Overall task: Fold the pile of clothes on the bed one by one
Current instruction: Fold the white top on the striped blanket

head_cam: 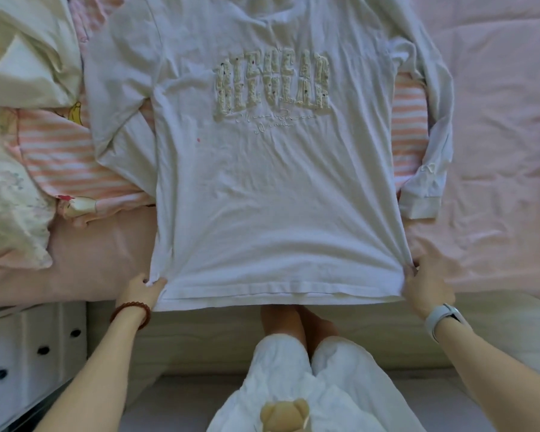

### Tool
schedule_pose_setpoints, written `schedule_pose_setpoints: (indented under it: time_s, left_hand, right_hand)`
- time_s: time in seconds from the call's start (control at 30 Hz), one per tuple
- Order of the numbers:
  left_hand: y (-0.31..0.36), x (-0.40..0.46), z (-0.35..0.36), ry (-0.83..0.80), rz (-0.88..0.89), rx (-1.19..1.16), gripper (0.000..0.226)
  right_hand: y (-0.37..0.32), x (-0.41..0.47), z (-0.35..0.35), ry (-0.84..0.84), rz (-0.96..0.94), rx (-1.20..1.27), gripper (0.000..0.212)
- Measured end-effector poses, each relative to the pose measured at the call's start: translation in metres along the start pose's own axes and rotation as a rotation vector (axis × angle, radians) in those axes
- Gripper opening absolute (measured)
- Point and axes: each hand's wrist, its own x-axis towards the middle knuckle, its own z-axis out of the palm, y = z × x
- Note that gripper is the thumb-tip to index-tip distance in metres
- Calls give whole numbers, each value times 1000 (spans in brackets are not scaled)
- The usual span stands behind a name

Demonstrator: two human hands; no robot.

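Observation:
A white long-sleeved T-shirt (272,194) with raised cream lettering lies spread front-up on the pink bed sheet (493,126), its hem hanging slightly over the bed's near edge. My left hand (142,289) pinches the hem's left corner. My right hand (427,283) grips the hem's right corner. The hem is stretched taut between them. Under the shirt lies a pink-and-white striped garment (66,157), showing on both sides. The left sleeve is bunched; the right sleeve runs down the shirt's right side.
A heap of cream and floral clothes (16,98) fills the bed's left part. A white drawer unit (22,347) with dark holes stands at the lower left, beside the mattress side (200,335). My legs and white shorts show below the hem.

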Motion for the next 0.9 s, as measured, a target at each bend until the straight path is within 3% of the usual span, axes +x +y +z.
schedule_pose_setpoints:
  time_s: [0.1,0.13,0.2,0.33,0.4,0.47,0.57,0.7,0.8,0.9]
  left_hand:
    - [2,2,19,136,-10,217,54]
    - [3,2,25,166,34,249,58]
    - [11,-2,39,193,157,297,57]
    - [18,-4,73,183,567,554,45]
    - [14,2,89,160,778,698,49]
    - [12,10,100,158,819,753,54]
    - [14,24,106,196,857,718,43]
    - [17,38,99,246,1057,678,32]
    - [16,34,87,165,1140,612,29]
    - [12,18,77,-165,1024,672,22]
  right_hand:
    - [-6,-2,13,-41,4,-181,49]
    - [-10,-4,17,-27,-3,-206,52]
    - [-16,-5,27,18,-128,-252,49]
    - [-19,1,57,11,-685,-459,36]
    - [-14,8,73,-18,-899,-619,46]
    - [-10,15,83,-36,-993,-731,58]
    - [-5,30,91,74,-1060,-738,63]
    - [-5,38,88,162,-1189,-682,33]
    - [-1,38,80,160,-1273,-620,17]
    - [1,27,67,-9,-1179,-767,25]
